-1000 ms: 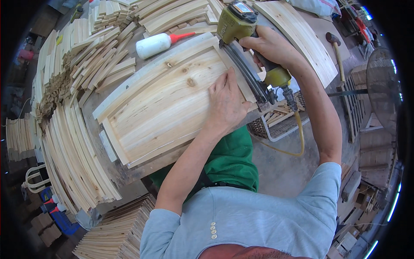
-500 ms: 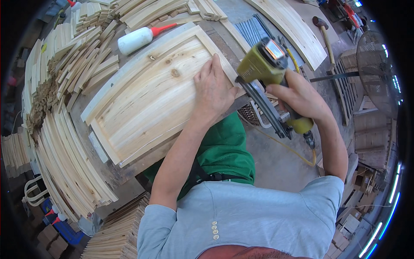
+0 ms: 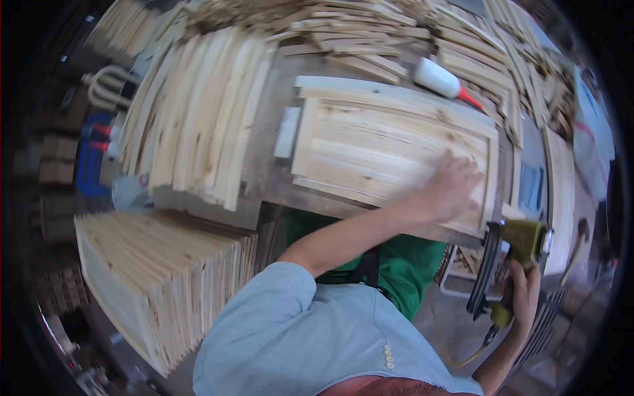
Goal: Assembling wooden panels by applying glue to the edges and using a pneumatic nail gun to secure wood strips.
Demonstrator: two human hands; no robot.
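Observation:
A pale wooden panel (image 3: pixel 370 142) with a raised frame of strips lies on the workbench in front of me. Over its right part hovers or rests my left hand (image 3: pixel 456 188), blurred, fingers apart and holding nothing; whether it touches the wood I cannot tell. My right hand (image 3: pixel 522 294) is wrapped round the grip of an olive-green pneumatic nail gun (image 3: pixel 522 241). The gun's nose is close to the panel's near right corner, and contact cannot be made out. An air hose (image 3: pixel 456 362) runs from its lower end.
A white glue bottle (image 3: pixel 437 78) with a red nozzle lies beyond the panel. Long wooden strips (image 3: pixel 201 112) are stacked to the left, shorter pieces (image 3: pixel 356 33) behind. Many panels (image 3: pixel 165 284) stand in a stack at lower left. A hammer (image 3: pixel 578 247) lies far right.
The view has swung to the left, so the bench things appear farther right. My left hand has left the panel's right-end strip and is over its face. My right hand still grips the nail gun.

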